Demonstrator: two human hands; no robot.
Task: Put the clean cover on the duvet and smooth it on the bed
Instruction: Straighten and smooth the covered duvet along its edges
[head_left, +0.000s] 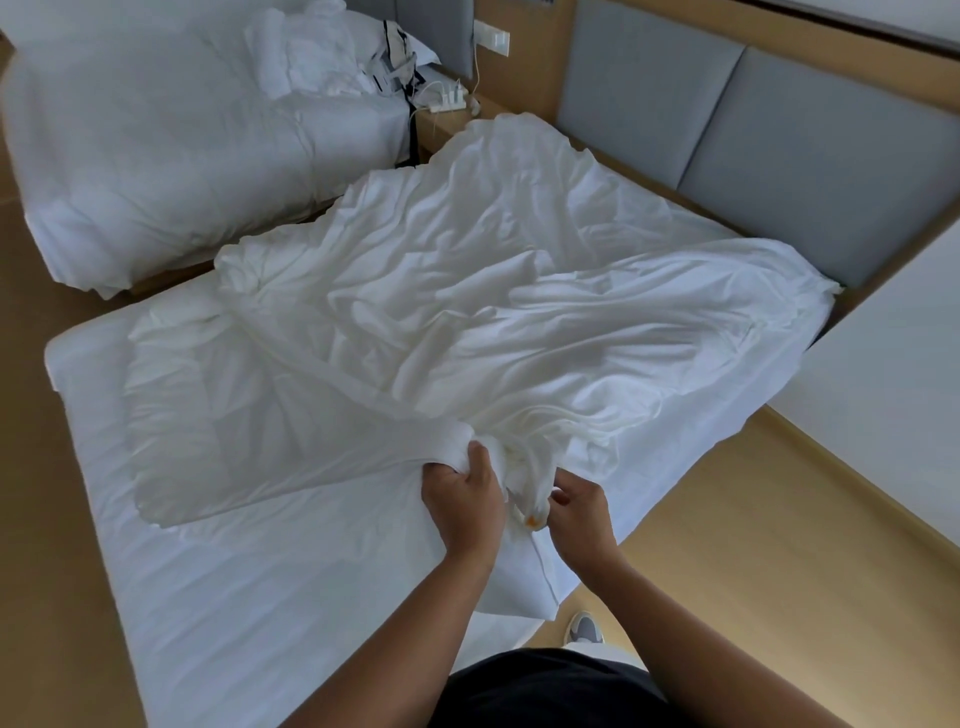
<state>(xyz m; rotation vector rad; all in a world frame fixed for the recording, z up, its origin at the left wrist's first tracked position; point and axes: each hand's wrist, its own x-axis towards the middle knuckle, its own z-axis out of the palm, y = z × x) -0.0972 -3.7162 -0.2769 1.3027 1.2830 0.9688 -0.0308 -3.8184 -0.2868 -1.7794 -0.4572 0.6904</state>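
Cover (519, 291) lies crumpled over duvet (208, 410) on bed (249, 597). My left hand (462, 501) grips the bunched near corner; right hand (582, 514) fingers (561, 496) pinch it. Step: seating that corner. Next, likely: pull taut, shake flat.

The duvet cover (519, 322) is thin white cloth, matt and heavily creased. The sheet (234, 597) beneath it is also white cloth, smoother, with faint ridges. The headboard (779, 156) has grey padded panels with a matt, fabric-like face, framed by pale wood-look trim (540, 62). The floor (727, 545) is light wood-look, smooth with a dull sheen. The power strip (444, 106) looks like white plastic.
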